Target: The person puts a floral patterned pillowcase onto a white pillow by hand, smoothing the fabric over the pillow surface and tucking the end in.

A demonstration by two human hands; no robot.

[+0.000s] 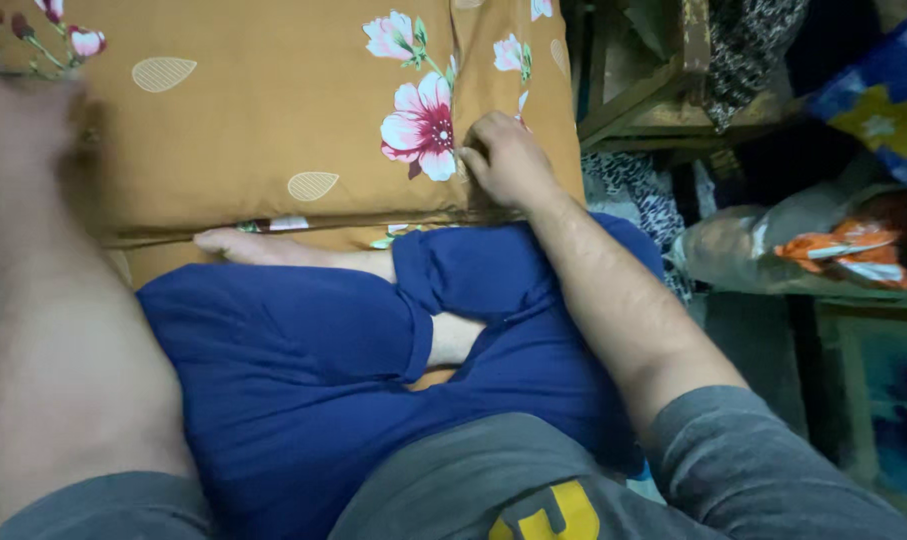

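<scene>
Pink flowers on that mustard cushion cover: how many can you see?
5, at least. One big flower beside the right hand, one above it, one by the seam, one at the top edge, one top left. More may be hidden.

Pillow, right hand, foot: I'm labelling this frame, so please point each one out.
pillow (273,130), head view, plain tan cloth left of the flower.
right hand (508,160), head view, back of the hand.
foot (263,248), head view, top of the foot.
</scene>
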